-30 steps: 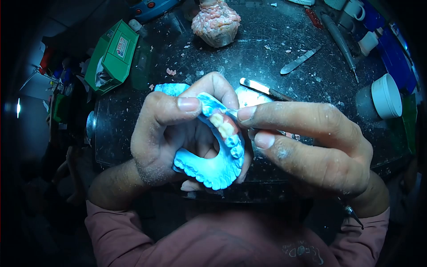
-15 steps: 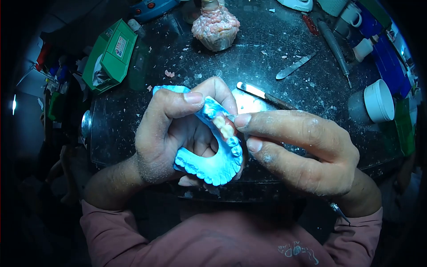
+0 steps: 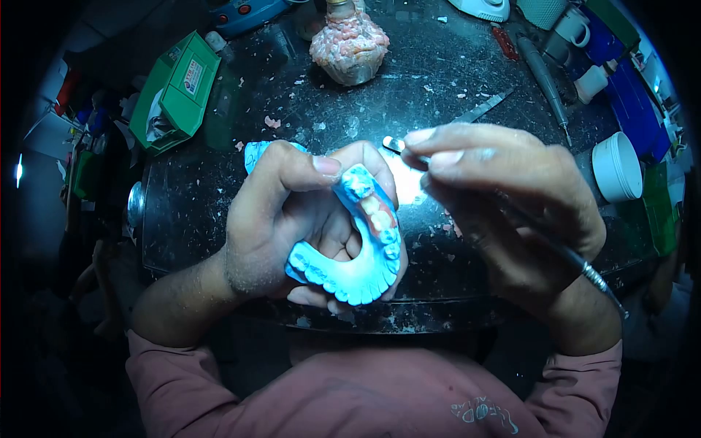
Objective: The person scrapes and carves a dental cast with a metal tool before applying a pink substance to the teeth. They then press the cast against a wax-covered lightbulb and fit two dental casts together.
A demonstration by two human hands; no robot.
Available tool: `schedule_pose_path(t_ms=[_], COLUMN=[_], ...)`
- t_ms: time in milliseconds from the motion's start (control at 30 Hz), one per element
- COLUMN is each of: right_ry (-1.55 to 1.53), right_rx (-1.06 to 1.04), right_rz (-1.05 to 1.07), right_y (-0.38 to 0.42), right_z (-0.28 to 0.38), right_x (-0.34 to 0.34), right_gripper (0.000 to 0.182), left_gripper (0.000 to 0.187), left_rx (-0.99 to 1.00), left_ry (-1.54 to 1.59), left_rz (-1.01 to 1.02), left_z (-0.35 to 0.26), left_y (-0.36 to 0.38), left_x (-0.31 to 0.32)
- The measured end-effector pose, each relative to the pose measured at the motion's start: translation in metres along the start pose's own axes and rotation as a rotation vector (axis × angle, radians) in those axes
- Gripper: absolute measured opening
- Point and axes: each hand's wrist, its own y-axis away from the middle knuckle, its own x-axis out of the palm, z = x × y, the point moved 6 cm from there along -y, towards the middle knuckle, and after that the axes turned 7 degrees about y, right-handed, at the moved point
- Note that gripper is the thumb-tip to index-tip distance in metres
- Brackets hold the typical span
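In my left hand (image 3: 266, 212) is a blue plaster dental model (image 3: 349, 281), horseshoe-shaped, with the thumb pressed near its upper end. On its right side, pink wax (image 3: 389, 212) surrounds several whitish teeth (image 3: 377, 214). My right hand (image 3: 518, 190) is raised to the right of the model and apart from it. Its fingers are closed on a slim metal dental instrument (image 3: 588, 274), whose handle slants out below the wrist. By the right fingertips shows the bright tip of a tool (image 3: 393, 144); whether it is a separate tool lying on the table is hidden by the fingers.
On the dark table (image 3: 292, 109) stand a wax-covered burner-like vessel (image 3: 350, 47), a green bin (image 3: 179, 91) and a white tub (image 3: 617, 168). A knife blade (image 3: 485, 108) and a handpiece (image 3: 544, 80) lie at the right, with pink scraps scattered about.
My right hand has moved up and away from the model's teeth, and the instrument's handle has swung out to the right. My left hand still holds the model, turned slightly.
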Motion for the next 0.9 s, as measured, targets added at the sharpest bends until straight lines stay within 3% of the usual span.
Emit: schedule_pose_path(t_ms=[67, 100, 167, 233, 267, 300, 367, 400, 433, 567, 733, 800, 900], right_ry=[0.133, 0.150, 0.049, 0.231, 0.314, 0.401, 0.527, 0.499, 0.465, 0.117, 0.181, 0.312, 0.274], right_rx=[-0.015, -0.001, 0.019, -0.012, -0.015, -0.026, -0.022, -0.026, -0.018, 0.129, 0.126, 0.119, 0.158], right_rz=[0.018, 0.089, 0.118, 0.214, 0.238, 0.259, 0.171, 0.145, 0.125, 0.122, 0.188, 0.265, 0.272], right_y=[-0.003, -0.004, 0.002, -0.004, -0.002, -0.001, 0.000, -0.002, -0.003, 0.009, 0.006, 0.007, 0.010], right_z=[-0.005, -0.010, -0.024, -0.016, -0.016, -0.017, -0.022, -0.023, -0.024, -0.025, -0.023, -0.019, -0.021], right_x=[-0.010, -0.013, -0.009, -0.002, 0.004, 0.008, 0.000, -0.008, -0.014, 0.016, 0.028, 0.032, 0.038], right_gripper=[0.020, 0.035, 0.043, 0.043, 0.044, 0.046, 0.044, 0.043, 0.042, 0.042, 0.058, 0.062, 0.057], left_gripper=[0.048, 0.047, 0.048, 0.053, 0.050, 0.050, 0.049, 0.049, 0.045, 0.043, 0.047, 0.048, 0.046], left_rx=[-0.026, -0.049, -0.041, -0.019, -0.089, -0.070, 0.108, 0.057, 0.114, 0.125, 0.143, 0.175, 0.198], left_ry=[0.144, 0.278, 0.175, 0.009, 0.089, 0.082, 0.427, 0.413, 0.304, 0.343, 0.290, 0.263, 0.224], left_rz=[-0.037, -0.070, -0.152, -0.524, -0.547, -0.537, -0.389, -0.383, -0.123, -0.221, -0.397, -0.359, -0.447], left_z=[0.005, 0.006, 0.002, -0.002, -0.001, -0.003, -0.004, -0.001, -0.009, -0.004, -0.002, -0.009, -0.007], left_y=[-0.001, -0.003, -0.005, -0.002, 0.002, 0.003, 0.000, 0.003, -0.006, -0.005, -0.004, -0.006, -0.009], left_x=[-0.005, -0.007, 0.001, -0.006, -0.009, -0.011, -0.013, -0.020, -0.018, -0.011, -0.026, -0.024, -0.016])
